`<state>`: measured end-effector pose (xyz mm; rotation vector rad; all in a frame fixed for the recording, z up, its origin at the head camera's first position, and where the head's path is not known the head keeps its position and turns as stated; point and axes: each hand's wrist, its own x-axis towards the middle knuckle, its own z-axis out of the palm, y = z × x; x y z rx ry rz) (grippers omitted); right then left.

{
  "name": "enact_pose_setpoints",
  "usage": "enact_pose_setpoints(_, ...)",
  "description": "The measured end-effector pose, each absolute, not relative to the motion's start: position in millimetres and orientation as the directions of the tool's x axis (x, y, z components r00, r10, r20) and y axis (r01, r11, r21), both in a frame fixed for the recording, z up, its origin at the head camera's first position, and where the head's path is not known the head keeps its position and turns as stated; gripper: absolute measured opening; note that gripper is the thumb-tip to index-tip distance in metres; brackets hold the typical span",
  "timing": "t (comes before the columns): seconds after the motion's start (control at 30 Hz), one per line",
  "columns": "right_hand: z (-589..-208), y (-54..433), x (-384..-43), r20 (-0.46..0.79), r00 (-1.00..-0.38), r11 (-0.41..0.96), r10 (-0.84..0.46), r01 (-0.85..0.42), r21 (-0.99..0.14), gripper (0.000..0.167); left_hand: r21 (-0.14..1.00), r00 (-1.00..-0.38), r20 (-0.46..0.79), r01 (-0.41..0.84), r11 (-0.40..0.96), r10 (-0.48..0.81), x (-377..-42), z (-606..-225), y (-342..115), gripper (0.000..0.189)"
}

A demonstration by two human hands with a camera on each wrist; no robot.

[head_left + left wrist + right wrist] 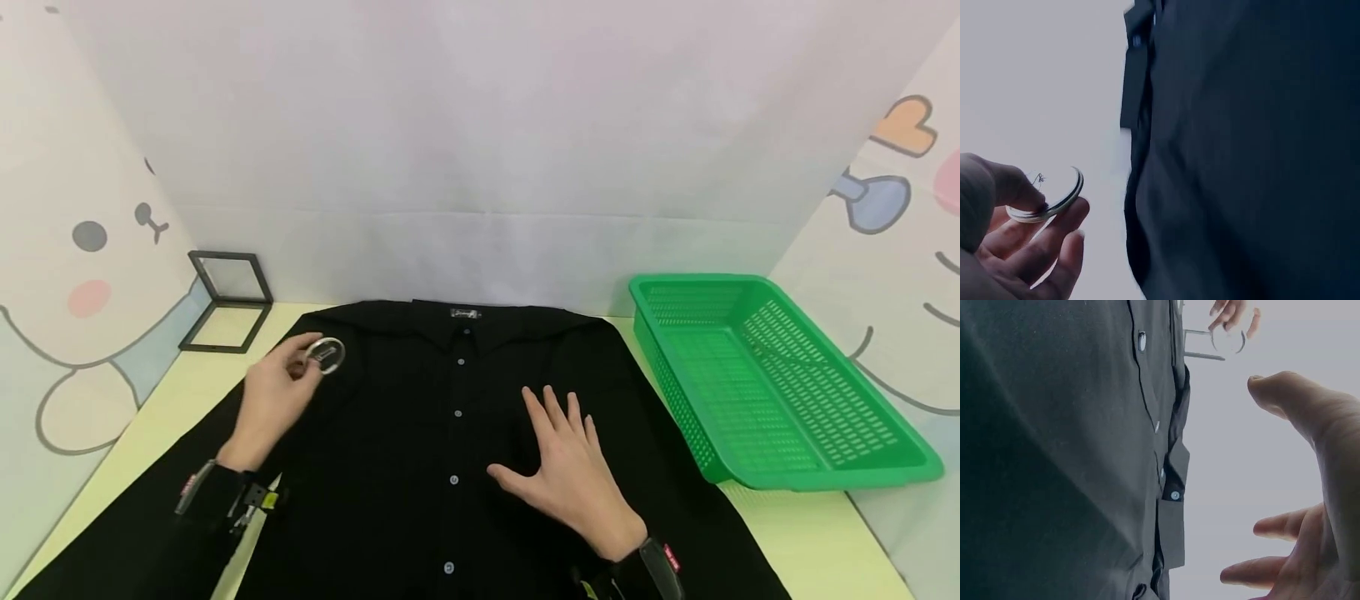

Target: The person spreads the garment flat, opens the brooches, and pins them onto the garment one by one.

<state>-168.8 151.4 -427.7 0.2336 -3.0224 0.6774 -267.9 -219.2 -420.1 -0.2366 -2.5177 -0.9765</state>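
Observation:
A black button-up shirt (pixel 405 417) lies spread out face up, its collar toward the back wall and pale buttons down the middle. Over its left shoulder area my left hand (pixel 273 396) pinches a small round clear disc (pixel 327 355) with a pale rim and a dark mark inside. The left wrist view shows the thumb on the disc (pixel 1054 203) and fingers beneath it. My right hand (pixel 566 467) is spread over the right half of the shirt, holding nothing. In the right wrist view its thumb (pixel 1291 394) stands apart from the cloth.
At the back left stands a black-framed clear case (pixel 231 300), opened into two square halves. A green plastic basket (pixel 720 475) with perforated sides sits to the right of the shirt. Pale yellow tabletop (pixel 810 533) shows around the shirt; printed cloth walls (pixel 480 150) enclose the table.

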Motion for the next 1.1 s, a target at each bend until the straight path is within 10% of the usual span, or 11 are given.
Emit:
enact_pose_setpoints(0.5,-419.7,135.9,-180.1,0.054,-0.98,0.873,-0.19,-0.194,-0.447,0.103,0.776,-0.94,0.24,0.335,0.534,0.241,-247.4,-431.5,-106.4,0.041)
enact_pose_setpoints(1.1,-411.7,134.4,-192.1,0.327,-0.932,0.727,-0.155,-0.332,-0.601,0.034,0.932,-0.868,0.15,0.283,0.225,0.473,-234.8,-415.8,-55.7,0.039)
